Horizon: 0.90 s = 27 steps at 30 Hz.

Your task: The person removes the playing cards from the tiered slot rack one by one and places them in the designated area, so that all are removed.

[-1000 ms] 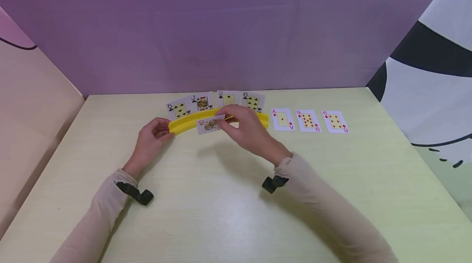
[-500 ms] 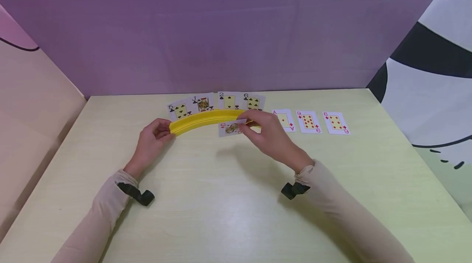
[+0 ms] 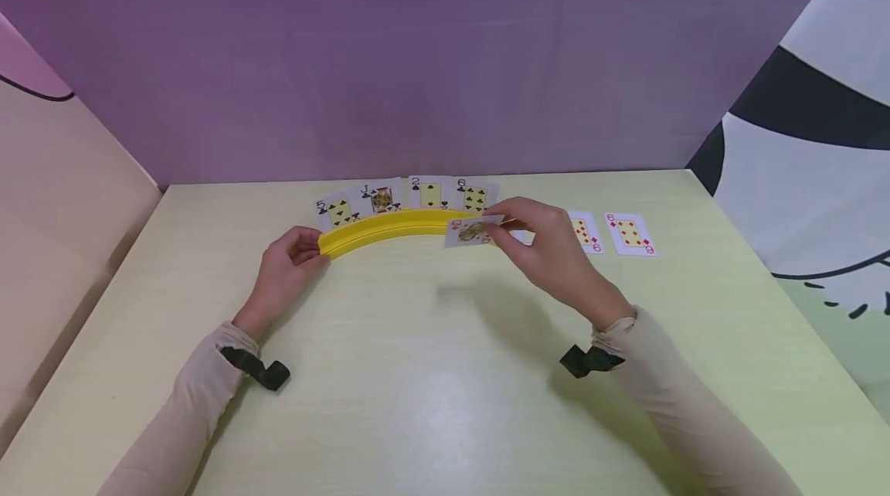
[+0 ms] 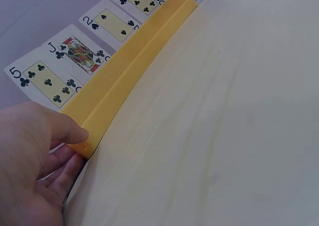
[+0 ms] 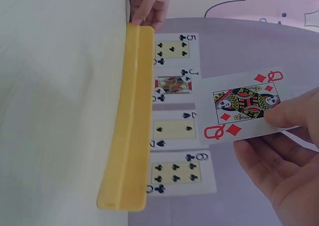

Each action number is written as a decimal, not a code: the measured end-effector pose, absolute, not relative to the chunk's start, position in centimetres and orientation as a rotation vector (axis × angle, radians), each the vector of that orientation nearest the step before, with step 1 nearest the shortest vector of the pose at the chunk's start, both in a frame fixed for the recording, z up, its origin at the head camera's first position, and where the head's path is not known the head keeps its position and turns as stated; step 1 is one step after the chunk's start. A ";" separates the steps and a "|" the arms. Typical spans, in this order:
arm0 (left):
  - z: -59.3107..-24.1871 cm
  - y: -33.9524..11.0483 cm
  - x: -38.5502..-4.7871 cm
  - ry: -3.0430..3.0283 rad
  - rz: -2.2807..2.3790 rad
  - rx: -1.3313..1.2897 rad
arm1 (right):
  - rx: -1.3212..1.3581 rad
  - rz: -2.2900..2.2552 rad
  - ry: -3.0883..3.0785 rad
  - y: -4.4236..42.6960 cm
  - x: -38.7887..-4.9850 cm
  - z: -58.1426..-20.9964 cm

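A curved yellow card holder (image 3: 389, 227) stands near the table's far side. Thumb and fingers of my left hand (image 3: 281, 268) pinch its left end. Standing in it are a five of clubs (image 4: 48, 83), a jack of clubs (image 4: 79, 55), a two of spades (image 4: 110, 25) and a six of clubs (image 4: 141, 1). My right hand (image 3: 556, 253) pinches a queen of diamonds (image 5: 244, 106) by one edge, face visible. In the head view that card is in front of the holder's right end and partly covers it.
Right of the holder, a nine of diamonds (image 3: 587, 233) and a six of diamonds (image 3: 631, 235) lie face up on the pale table (image 3: 417, 372). My right hand hides most of another card beside them. A purple wall (image 3: 445, 63) rises behind the table.
My right hand has carried the queen of diamonds rightward along the holder's front to its right end, now covering most of the ace of diamonds. The left hand and holder stay put.
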<state>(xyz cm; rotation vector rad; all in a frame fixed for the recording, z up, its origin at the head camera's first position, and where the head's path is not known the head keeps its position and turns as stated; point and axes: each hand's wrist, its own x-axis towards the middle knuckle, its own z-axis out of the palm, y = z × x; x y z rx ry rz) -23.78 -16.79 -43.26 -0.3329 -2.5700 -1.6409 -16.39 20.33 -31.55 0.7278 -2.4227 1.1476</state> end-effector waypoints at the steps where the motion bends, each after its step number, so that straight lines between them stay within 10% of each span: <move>1: -43.3 -16.8 -23.8 -2.570 -1.639 -0.336 | 0.721 1.145 -2.421 20.5 -16.4 -31.4; 27: -42.8 -16.9 -23.6 -2.562 -1.674 -0.321 | 0.493 0.950 -2.353 27.0 -16.8 -31.1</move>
